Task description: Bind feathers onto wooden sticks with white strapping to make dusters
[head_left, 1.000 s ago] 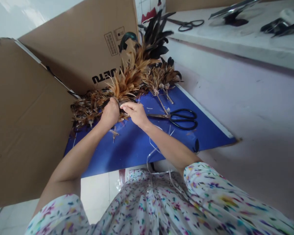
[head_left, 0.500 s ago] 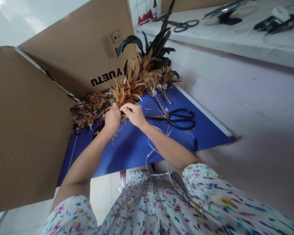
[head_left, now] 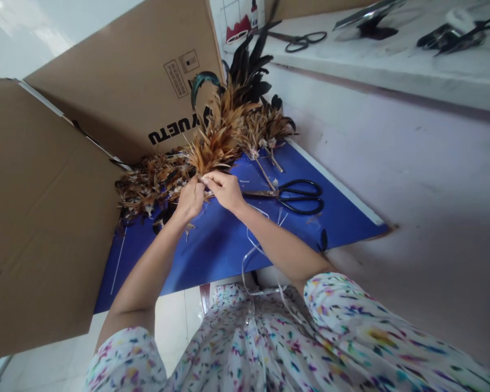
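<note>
My left hand (head_left: 190, 199) and my right hand (head_left: 225, 190) meet at the bottom of a feather bundle (head_left: 218, 144), both closed on its base with fingertips pinched together. Orange-brown feathers fan out above the fingers, and long black ones (head_left: 245, 71) rise past them toward the shelf. What lies between the fingertips is mostly hidden. Around my left hand spreads a heap of loose brown feathers (head_left: 141, 188). Right of my right hand, black-handled scissors (head_left: 300, 196) lie with their blades pointing at it. A thin white ribbon (head_left: 249, 256) trails beneath my right forearm.
The blue tabletop (head_left: 212, 261) is bordered by cardboard walls (head_left: 118, 81) at the left and back. Small feather bunches with stalks (head_left: 265, 174) lie near the scissors. A white shelf (head_left: 375, 65) along the right holds a second pair of scissors (head_left: 304, 41).
The feather bundle has tilted left, its black tips swinging away from the shelf. My left hand has turned slightly and shifted a little right; both hands stay closed at the base.
</note>
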Tool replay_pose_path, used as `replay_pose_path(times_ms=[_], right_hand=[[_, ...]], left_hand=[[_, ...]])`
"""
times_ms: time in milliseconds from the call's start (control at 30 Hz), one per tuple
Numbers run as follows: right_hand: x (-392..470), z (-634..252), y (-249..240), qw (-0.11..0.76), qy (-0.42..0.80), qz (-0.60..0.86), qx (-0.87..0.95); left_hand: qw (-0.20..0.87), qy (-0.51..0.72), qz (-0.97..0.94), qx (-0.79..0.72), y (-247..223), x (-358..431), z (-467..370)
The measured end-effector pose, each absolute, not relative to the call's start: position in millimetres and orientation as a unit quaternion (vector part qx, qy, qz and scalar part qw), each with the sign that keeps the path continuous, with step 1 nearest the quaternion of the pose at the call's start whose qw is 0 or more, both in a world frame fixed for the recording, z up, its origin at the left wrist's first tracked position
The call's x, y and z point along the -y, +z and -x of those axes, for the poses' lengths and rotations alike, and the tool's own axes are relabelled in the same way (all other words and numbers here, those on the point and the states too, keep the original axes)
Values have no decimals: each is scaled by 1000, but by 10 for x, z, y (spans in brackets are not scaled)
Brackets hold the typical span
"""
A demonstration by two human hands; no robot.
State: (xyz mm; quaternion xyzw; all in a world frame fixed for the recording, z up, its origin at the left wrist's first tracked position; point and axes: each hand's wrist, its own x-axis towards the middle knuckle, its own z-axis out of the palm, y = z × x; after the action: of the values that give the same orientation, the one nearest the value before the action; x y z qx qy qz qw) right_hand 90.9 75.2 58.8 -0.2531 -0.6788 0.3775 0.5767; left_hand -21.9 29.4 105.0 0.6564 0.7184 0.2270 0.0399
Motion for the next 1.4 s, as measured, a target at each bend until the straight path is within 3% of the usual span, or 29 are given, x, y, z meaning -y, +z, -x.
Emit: replay_pose_path(times_ms=[433,767,933,1067,1400], right_hand=[[-713,-931,562,548,305,289,723],[-726,-950,555,552,299,290,722],[-732,-956,570,564,328,277,705],[-719,-961,582,568,334,267,703],[-715,-968,585,576,314,271,704]], left_hand=[[-76,231,-629,-738,978,-241,126],[-38,265,-629,-730,920,-232,121],[-97,301,-645,-696,932,-200,112],[-84,308,-642,-697,1022,-158,94],[-70,428,-577,-692,1016,-194,132]])
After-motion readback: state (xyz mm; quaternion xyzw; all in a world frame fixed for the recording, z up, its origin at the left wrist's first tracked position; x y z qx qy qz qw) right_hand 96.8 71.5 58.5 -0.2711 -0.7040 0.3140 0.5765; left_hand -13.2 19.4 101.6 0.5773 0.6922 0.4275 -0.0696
